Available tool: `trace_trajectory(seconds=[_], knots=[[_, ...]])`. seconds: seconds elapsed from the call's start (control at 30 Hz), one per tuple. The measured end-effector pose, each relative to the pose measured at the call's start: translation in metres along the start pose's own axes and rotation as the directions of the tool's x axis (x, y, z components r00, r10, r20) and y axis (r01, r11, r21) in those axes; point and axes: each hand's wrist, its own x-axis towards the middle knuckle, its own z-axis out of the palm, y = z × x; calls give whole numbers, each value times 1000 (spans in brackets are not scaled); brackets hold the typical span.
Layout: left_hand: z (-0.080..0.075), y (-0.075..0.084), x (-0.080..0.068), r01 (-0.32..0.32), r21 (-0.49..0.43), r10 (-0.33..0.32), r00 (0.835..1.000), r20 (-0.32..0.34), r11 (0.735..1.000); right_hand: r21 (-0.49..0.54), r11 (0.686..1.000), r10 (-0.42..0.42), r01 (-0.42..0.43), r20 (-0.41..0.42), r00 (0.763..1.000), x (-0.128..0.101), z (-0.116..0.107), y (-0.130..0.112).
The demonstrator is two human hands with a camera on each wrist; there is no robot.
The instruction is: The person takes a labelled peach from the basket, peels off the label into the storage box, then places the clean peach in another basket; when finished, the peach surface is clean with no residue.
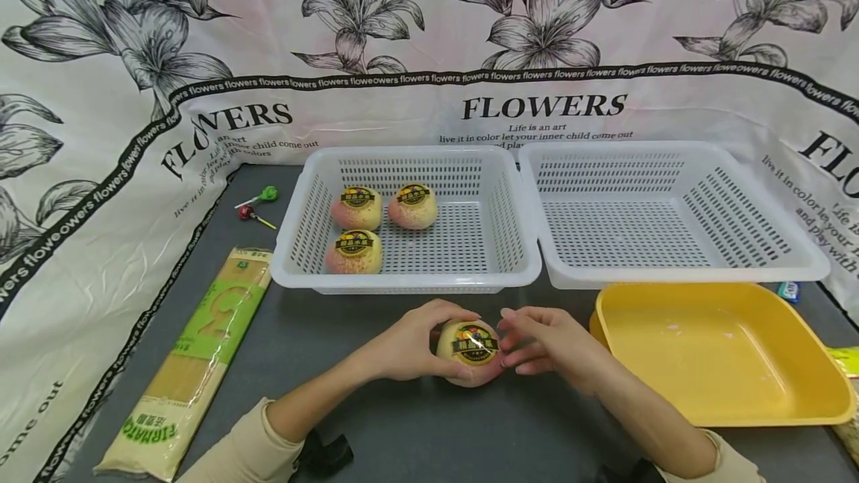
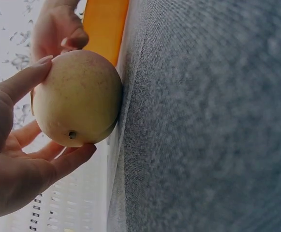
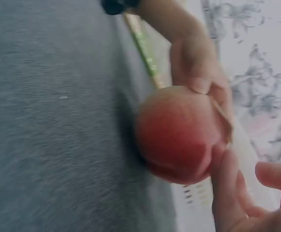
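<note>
Dark grey tabletop [image 1: 416, 423], floral "FLOWERS" cloth [image 1: 101, 259] draped round it. Nearest the person, a stickered peach [image 1: 472, 351] sits on the table between both hands. Left hand [image 1: 409, 341] has fingers and thumb curled round its left side, clearly gripping. Right hand [image 1: 546, 341] only touches the right side with loosely bent fingertips, not really a grip. Looks like the pick-up step for this peach, just lifted or about to be. Next move probably needs a firm one-hand hold, then a lift over the basket rim. Right of the hands sits a yellow tray [image 1: 725, 393]. Left, a noodle pack [image 1: 194, 364]. Farther back, a white basket [image 1: 409, 278] holds three more peaches [image 1: 362, 226], with an empty basket [image 1: 671, 274] beside it. Two lollipops [image 1: 258, 203] lie far left.
</note>
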Motion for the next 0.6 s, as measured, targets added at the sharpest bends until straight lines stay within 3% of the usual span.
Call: trace_trajectory(seconds=[0.13, 0.23, 0.37, 0.6], knots=[[1, 0, 1, 6, 11, -6, 1000, -11, 1000, 76, 992, 89, -96, 89, 992, 1, -4, 1], [1, 2, 1, 8, 14, -8, 1000, -19, 1000, 88, 985, 137, -147, 112, 984, 4, -4, -3], [1, 2, 0, 8, 13, -8, 1000, -27, 1000, 46, 984, 164, -172, 143, 976, 6, -3, -11], [2, 1, 1, 3, 30, -2, 1000, -27, 1000, -120, 984, 151, -133, 156, 976, 10, 0, -23]])
